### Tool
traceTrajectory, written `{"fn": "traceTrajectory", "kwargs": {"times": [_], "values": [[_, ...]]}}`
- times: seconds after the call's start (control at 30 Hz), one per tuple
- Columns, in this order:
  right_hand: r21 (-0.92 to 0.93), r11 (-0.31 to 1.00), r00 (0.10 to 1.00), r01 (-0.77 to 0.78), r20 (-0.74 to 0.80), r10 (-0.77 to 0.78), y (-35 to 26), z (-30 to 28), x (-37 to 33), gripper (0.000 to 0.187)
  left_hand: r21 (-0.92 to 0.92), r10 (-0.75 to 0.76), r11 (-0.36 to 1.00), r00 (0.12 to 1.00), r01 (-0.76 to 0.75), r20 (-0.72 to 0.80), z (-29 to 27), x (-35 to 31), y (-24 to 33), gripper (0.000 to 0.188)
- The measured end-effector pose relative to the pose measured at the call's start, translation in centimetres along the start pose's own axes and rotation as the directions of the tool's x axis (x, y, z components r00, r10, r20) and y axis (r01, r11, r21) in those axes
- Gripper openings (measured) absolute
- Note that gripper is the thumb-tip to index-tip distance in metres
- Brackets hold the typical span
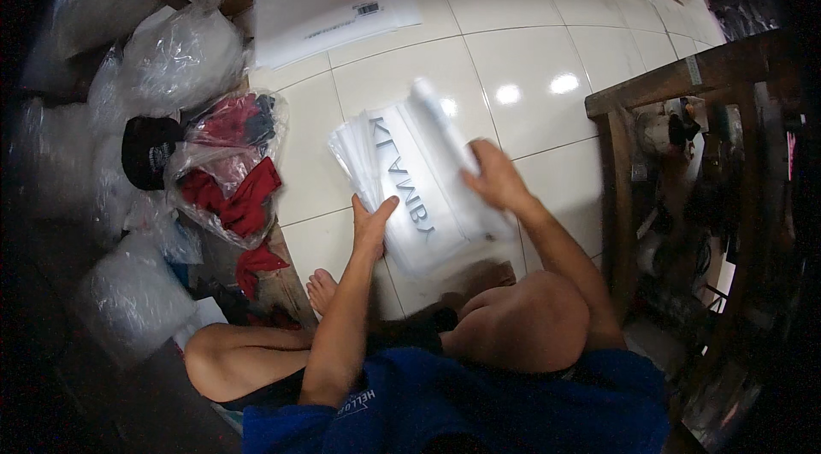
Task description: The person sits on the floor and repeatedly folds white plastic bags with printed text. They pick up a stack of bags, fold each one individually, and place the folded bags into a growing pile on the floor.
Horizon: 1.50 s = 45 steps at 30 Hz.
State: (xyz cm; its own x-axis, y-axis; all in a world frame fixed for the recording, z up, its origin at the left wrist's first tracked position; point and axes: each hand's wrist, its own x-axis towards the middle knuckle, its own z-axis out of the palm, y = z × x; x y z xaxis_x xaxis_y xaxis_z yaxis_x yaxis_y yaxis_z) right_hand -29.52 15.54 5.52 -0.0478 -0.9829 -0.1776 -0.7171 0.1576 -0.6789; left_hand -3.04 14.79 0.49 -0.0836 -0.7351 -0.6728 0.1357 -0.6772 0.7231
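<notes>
A stack of frosted, translucent plastic bags (402,172) with dark printed lettering is held above the tiled floor between my knees. My left hand (370,223) grips its left edge, thumb on top and the other fingers hidden underneath. At the right edge, my right hand (496,178) is closed on the bags with bent fingers, slightly smeared by motion. The sheets fan out at the upper left, and the blurred far right corner curls up.
More flat translucent bags (333,5) lie on the far floor. At left are clear plastic bundles (184,56), a clear bag with red cloth (231,189) and a black cap (150,152). A wooden frame (684,73) stands at right. My bare foot (321,290) rests near the stack.
</notes>
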Motion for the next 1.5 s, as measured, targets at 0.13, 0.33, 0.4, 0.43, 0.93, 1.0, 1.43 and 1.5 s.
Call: {"fn": "traceTrajectory", "kwargs": {"times": [0.13,0.33,0.4,0.43,0.93,1.0,1.43,1.5], "values": [[0.240,0.971,0.986,0.015,0.158,-0.054,-4.7,1.1,-0.9,0.071,-0.017,0.045,0.999,0.999,-0.045,-0.009,-0.3,-0.2,-0.5,0.095],[0.292,0.902,0.929,-0.318,0.285,0.235,1.6,5.9,3.0,0.065,0.235,0.180,0.957,0.983,-0.170,-0.025,1.7,0.1,-0.7,0.110],[0.455,0.823,0.935,-0.340,0.259,0.244,2.0,6.4,2.6,0.060,0.358,0.151,0.927,0.986,-0.117,-0.069,2.8,0.4,0.0,0.114],[0.532,0.774,0.938,-0.343,0.243,0.248,2.3,6.7,2.4,0.057,0.354,0.192,0.920,0.981,-0.166,-0.038,3.3,0.4,0.5,0.116],[0.564,0.763,0.944,0.317,-0.267,-0.195,-1.9,-4.3,-2.2,0.081,0.663,0.769,0.159,0.513,-0.732,0.382,6.1,1.1,0.7,0.058],[0.599,0.731,0.939,0.326,-0.298,-0.174,-2.2,-5.3,-2.1,0.094,0.666,0.769,0.078,0.470,-0.742,0.434,6.5,1.2,0.9,0.059],[-0.434,0.705,0.779,0.561,-0.012,-0.627,-18.6,-10.2,1.5,0.096,0.628,0.685,0.071,0.495,-0.775,0.534,6.4,2.3,2.3,0.068],[-0.463,0.681,0.790,0.567,0.073,-0.609,-18.3,-9.5,1.6,0.100,0.632,0.686,0.051,0.487,-0.773,0.541,5.7,2.3,2.5,0.068]]}}
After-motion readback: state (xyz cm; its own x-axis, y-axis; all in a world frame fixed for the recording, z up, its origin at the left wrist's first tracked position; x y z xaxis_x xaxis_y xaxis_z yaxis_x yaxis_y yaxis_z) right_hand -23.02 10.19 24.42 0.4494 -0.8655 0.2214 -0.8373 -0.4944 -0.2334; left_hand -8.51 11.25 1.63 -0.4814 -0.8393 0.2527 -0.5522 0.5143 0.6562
